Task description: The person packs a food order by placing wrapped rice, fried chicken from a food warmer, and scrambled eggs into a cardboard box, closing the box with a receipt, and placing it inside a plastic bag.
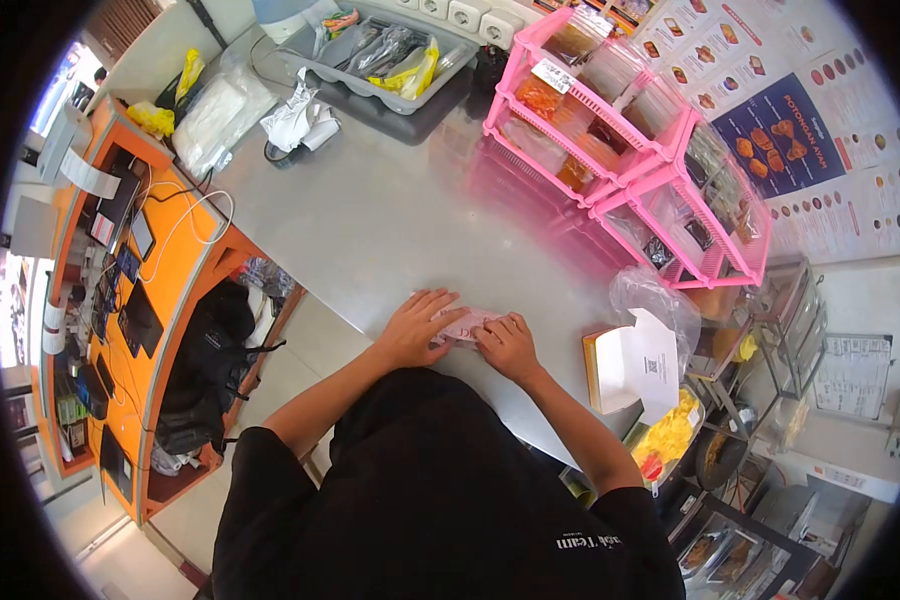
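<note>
At the near edge of the steel table, a small pinkish-white wrapper with red print lies between my two hands. My left hand has its fingers stretched over the left part of it, with the thumb at the near side. My right hand closes on the right end with curled fingers. Whether anything is inside the wrapper, I cannot tell.
Pink stacked baskets with packets stand at the back right. A grey tray of bagged utensils sits at the back. Right of my hands are an open white box and a clear plastic bag. Crumpled paper lies back left.
</note>
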`<state>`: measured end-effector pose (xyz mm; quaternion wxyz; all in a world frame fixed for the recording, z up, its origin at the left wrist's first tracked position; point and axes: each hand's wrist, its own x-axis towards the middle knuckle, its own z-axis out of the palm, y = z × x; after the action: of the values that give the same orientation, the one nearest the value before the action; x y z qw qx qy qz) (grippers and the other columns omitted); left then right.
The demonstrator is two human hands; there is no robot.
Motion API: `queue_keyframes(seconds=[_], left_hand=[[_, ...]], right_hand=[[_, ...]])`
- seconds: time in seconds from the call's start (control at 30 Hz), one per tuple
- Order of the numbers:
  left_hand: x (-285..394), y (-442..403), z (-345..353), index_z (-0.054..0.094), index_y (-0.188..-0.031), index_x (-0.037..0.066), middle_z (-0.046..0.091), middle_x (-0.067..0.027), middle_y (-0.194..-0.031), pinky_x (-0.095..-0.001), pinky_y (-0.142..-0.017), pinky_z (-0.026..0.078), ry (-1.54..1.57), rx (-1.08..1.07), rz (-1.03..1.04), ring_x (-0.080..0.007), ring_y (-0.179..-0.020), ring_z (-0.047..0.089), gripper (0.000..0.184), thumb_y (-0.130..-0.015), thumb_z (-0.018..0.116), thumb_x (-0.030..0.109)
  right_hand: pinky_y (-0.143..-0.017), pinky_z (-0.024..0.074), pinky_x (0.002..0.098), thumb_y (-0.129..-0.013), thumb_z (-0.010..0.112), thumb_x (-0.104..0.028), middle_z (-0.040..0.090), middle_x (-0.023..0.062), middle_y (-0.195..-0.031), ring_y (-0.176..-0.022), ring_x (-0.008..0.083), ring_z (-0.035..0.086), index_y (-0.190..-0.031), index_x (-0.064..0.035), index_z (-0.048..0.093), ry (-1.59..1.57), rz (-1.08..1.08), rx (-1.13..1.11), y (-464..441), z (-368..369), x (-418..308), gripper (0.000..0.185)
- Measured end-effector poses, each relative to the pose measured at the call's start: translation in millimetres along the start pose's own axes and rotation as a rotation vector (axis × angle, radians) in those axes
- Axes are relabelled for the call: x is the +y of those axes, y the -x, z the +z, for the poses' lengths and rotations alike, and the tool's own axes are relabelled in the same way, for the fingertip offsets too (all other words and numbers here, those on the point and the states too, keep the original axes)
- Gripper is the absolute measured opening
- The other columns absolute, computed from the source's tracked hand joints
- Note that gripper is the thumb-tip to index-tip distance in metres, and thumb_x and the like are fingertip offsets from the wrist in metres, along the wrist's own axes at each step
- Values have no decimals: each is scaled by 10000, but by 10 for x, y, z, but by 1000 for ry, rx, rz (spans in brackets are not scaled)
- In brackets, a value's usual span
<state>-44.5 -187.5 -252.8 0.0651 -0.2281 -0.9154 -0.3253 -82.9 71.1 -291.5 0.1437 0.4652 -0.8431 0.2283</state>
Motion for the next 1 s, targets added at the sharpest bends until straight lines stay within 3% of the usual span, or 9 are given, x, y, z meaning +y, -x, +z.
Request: queue_keyframes(seconds=[0.17,0.27,0.43,0.53,0.73,0.83,1.0], left_hand=[[-112,122,316,695,-1300,154,627,-103,-1355,-503,-1121,455,-12,-32,-5,-324,-1290,585,565,-753,838,149],[-59,235,382,709,-1260,134,646,-106,-1309,-487,-1055,505,-9,54,-21,-314,-1239,619,509,-765,830,119],[-105,369,408,688,-1193,76,688,-124,-1140,-444,-907,563,37,135,-39,-307,-1089,676,376,-827,773,94],[-242,478,437,692,-1077,52,699,-104,-1016,-424,-847,584,11,81,-33,-313,-962,697,303,-787,778,37],[-403,429,440,696,-1005,42,703,-104,-969,-433,-824,579,-40,29,87,-320,-897,695,232,-779,739,10],[-344,379,414,694,-883,52,702,-88,-928,-427,-841,570,60,73,13,-305,-905,693,111,-792,753,77],[-381,340,491,703,-823,52,698,-109,-847,-444,-827,550,106,72,-193,-327,-888,677,104,-758,775,88]], right_hand=[[-898,481,400,-871,712,-154,602,-18,-887,-872,183,611,-1017,-172,700,50,-126,9,64,-36,34,148],[-911,499,416,-872,706,-159,641,18,-929,-905,188,631,-1079,-138,698,32,-115,-32,157,-35,58,208],[-928,507,414,-842,729,-137,672,50,-963,-959,229,642,-1058,-75,694,-75,-53,-70,273,10,92,228],[-925,515,418,-825,743,-126,691,66,-997,-982,257,646,-1036,-57,697,-169,11,-78,292,38,76,227],[-901,527,423,-834,741,-123,704,82,-993,-981,275,655,-1008,-50,704,-212,95,-98,348,109,89,192],[-885,530,428,-840,736,-122,696,92,-960,-954,282,657,-990,-47,698,-196,200,-46,287,127,33,172],[-857,534,428,-851,721,-121,668,91,-945,-924,288,655,-953,-48,685,-156,264,-21,223,202,-40,130]])
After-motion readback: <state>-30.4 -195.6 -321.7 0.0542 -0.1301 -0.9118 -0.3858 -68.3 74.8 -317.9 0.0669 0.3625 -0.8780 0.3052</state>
